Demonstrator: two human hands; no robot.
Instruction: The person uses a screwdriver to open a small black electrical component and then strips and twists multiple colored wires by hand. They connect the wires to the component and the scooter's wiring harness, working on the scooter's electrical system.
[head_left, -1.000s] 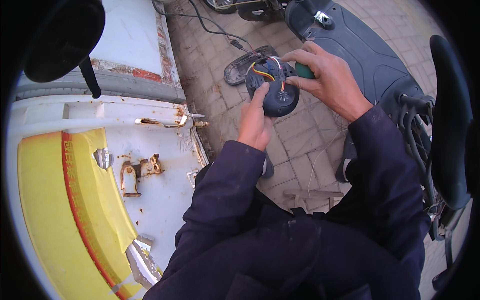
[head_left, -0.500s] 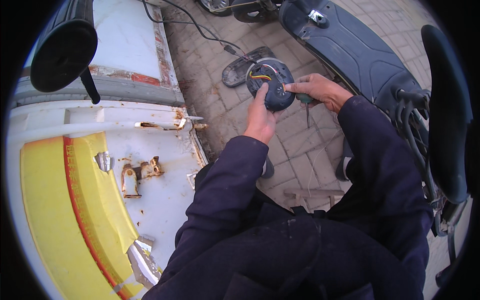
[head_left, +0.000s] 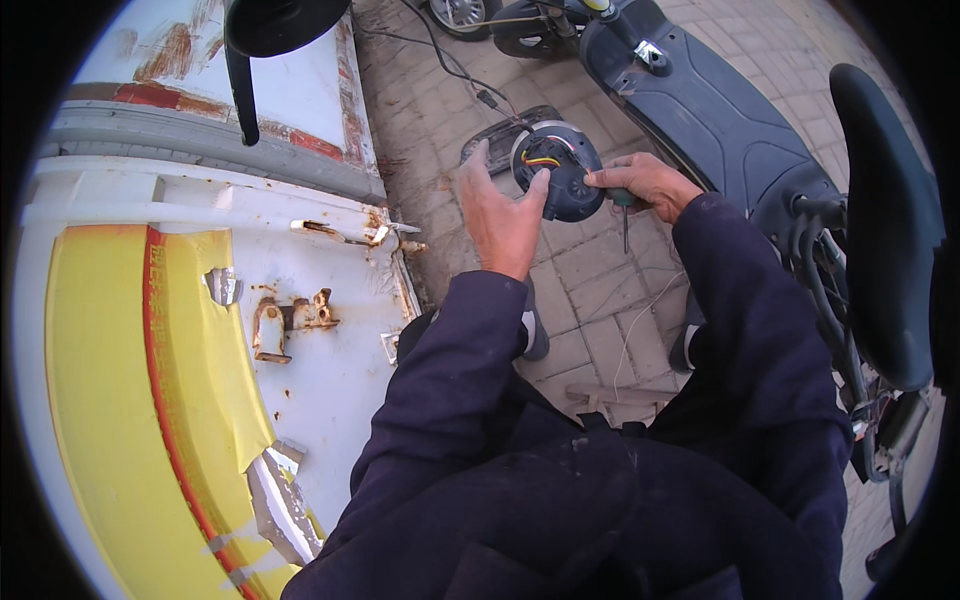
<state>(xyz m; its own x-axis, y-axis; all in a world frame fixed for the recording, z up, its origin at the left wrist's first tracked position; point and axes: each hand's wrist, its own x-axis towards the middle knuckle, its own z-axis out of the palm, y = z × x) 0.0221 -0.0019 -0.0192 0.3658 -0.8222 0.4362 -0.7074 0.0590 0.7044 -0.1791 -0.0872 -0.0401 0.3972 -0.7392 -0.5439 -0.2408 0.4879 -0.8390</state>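
A round black housing (head_left: 570, 200) with red, yellow and white wires is held up at the upper middle, over a dark oblong part (head_left: 480, 145). My left hand (head_left: 500, 220) is at its left, fingers raised and apart, thumb at the housing's lower edge. My right hand (head_left: 650, 185) grips a green-handled screwdriver (head_left: 620, 198), shaft pointing down, with thumb and forefinger at the housing's right side; whether they pinch the housing or a wire there is too small to tell. A black cable (head_left: 455, 65) runs from the housing toward the top.
A white, rusty metal panel (head_left: 340, 280) with torn yellow covering (head_left: 100, 380) stands at the left. A dark scooter body (head_left: 720, 120) with a seat (head_left: 880, 230) fills the right. Wheels (head_left: 455, 15) are at the top. A wooden piece (head_left: 590, 395) lies on the pavers (head_left: 590, 290).
My left fingers have loosened from the housing and spread up and left. My right hand, earlier high on the wires, has lowered to the housing's right side, the screwdriver shaft now showing downward.
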